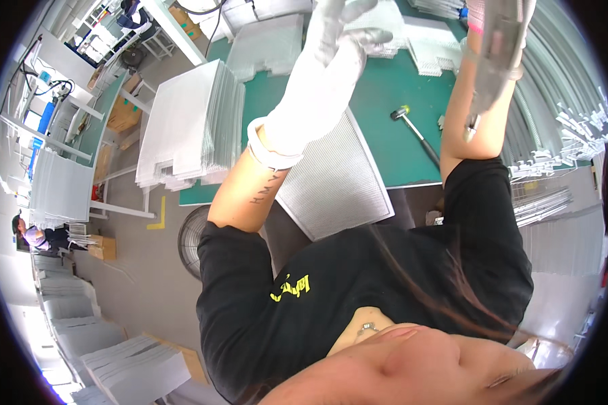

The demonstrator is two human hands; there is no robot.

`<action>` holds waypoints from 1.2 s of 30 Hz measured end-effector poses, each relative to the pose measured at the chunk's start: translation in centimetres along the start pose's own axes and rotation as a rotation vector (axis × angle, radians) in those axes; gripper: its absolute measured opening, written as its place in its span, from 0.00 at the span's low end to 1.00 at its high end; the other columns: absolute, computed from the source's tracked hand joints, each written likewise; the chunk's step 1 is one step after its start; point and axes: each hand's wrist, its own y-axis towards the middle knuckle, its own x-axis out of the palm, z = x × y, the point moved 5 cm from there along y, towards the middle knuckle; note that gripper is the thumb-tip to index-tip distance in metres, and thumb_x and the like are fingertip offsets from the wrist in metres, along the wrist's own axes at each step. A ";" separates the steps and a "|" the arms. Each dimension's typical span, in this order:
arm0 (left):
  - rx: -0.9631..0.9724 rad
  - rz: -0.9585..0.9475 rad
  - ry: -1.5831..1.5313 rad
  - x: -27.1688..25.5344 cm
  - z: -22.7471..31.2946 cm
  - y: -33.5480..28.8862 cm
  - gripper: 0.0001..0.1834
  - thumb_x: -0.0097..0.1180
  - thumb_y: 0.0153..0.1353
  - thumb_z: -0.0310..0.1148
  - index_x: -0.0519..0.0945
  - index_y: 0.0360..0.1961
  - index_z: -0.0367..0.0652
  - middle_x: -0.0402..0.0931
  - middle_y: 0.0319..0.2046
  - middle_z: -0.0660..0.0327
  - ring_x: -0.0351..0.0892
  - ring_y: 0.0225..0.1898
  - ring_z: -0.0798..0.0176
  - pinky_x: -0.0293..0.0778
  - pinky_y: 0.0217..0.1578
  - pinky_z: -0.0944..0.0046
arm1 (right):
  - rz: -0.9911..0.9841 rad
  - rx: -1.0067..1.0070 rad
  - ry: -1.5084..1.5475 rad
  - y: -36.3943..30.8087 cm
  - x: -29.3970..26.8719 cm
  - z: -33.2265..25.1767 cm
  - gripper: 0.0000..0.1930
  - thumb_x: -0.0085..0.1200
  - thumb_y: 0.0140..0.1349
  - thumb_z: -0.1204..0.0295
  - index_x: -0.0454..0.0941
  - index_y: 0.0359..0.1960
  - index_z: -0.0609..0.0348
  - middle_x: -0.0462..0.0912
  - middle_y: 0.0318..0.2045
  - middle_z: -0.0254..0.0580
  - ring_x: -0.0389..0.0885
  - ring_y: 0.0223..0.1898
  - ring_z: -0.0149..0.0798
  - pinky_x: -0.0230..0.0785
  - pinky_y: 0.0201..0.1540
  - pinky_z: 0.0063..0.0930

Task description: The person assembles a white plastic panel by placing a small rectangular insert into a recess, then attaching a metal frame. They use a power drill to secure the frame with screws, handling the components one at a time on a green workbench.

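My left hand [327, 77], in a white glove, is raised over the green table with its fingers stretched out and apart. Below it lies a silver mesh panel [338, 179] with a pale frame, jutting past the table's near edge toward my body. At the upper right, my right hand [477, 17] wears a glove with a pink cuff and is mostly hidden behind a long grey metal tool [496, 64]. The tool seems to be in its grip and ends in a small metal fitting. A hammer [415, 131] with a black and yellow head rests on the table between my arms.
Stacked white panels [179, 121] stand on the table's left side, with more panels [267, 44] at the back. Long pale strips [554, 101] are heaped at the right. A floor fan [192, 239] stands by my left elbow. Another person [34, 235] is far left.
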 end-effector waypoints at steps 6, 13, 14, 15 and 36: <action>0.092 -0.057 0.061 1.0 1.4 -0.9 0.47 0.51 0.73 0.58 0.46 0.80 0.43 0.64 0.70 0.48 0.75 0.61 0.59 0.70 0.62 0.53 | 0.244 -0.074 -0.033 1.1 1.5 -0.7 0.19 0.52 0.76 0.60 0.79 0.60 0.57 0.86 0.49 0.37 0.84 0.47 0.32 0.78 0.49 0.28; 0.071 -0.015 0.056 2.7 3.2 -1.8 0.36 0.46 0.78 0.48 0.52 0.77 0.40 0.67 0.69 0.51 0.73 0.65 0.58 0.67 0.66 0.53 | 0.344 0.147 0.049 -2.3 -0.2 1.6 0.18 0.49 0.78 0.61 0.76 0.63 0.53 0.85 0.50 0.32 0.83 0.47 0.28 0.76 0.50 0.24; 0.006 0.064 0.094 2.0 2.7 -2.9 0.33 0.45 0.79 0.46 0.54 0.76 0.40 0.68 0.68 0.51 0.72 0.66 0.58 0.66 0.67 0.53 | 0.505 0.216 0.182 -4.4 3.4 3.4 0.18 0.49 0.78 0.59 0.76 0.62 0.50 0.84 0.45 0.30 0.82 0.43 0.26 0.76 0.44 0.24; 0.016 0.163 0.069 2.1 2.9 -3.1 0.26 0.41 0.80 0.40 0.57 0.73 0.39 0.72 0.64 0.52 0.74 0.64 0.57 0.65 0.68 0.54 | 0.475 0.275 0.191 -6.5 2.2 4.4 0.18 0.49 0.77 0.58 0.76 0.63 0.49 0.83 0.42 0.29 0.81 0.41 0.26 0.76 0.43 0.24; -0.244 0.245 -0.242 0.0 -5.4 -6.6 0.33 0.49 0.77 0.46 0.58 0.73 0.36 0.62 0.71 0.50 0.62 0.73 0.47 0.56 0.74 0.40 | 0.449 0.251 0.059 -5.5 -0.5 2.9 0.16 0.52 0.76 0.61 0.74 0.61 0.52 0.80 0.34 0.30 0.77 0.29 0.23 0.72 0.31 0.17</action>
